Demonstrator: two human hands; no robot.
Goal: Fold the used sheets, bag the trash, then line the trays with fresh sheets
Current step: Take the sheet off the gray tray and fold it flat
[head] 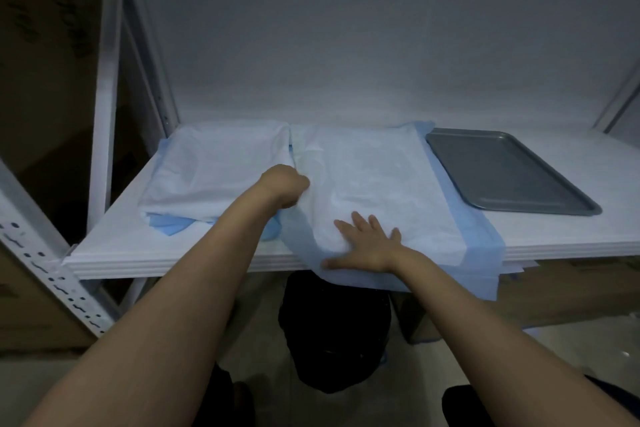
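Observation:
A white sheet with blue edges (374,170) lies spread over the middle of the white shelf (114,246), its near edge hanging over the front. My left hand (285,185) is curled and grips this sheet's left edge. My right hand (367,243) lies flat on the sheet's near part, fingers spread. A second white and blue sheet (214,173) covers the shelf's left side, its near edge crumpled. A bare grey metal tray (505,170) sits on the right of the shelf.
A black trash bag (332,333) stands on the floor under the shelf's front edge. White perforated rack posts (52,274) rise at the left. Cardboard boxes (554,291) sit below the shelf on the right.

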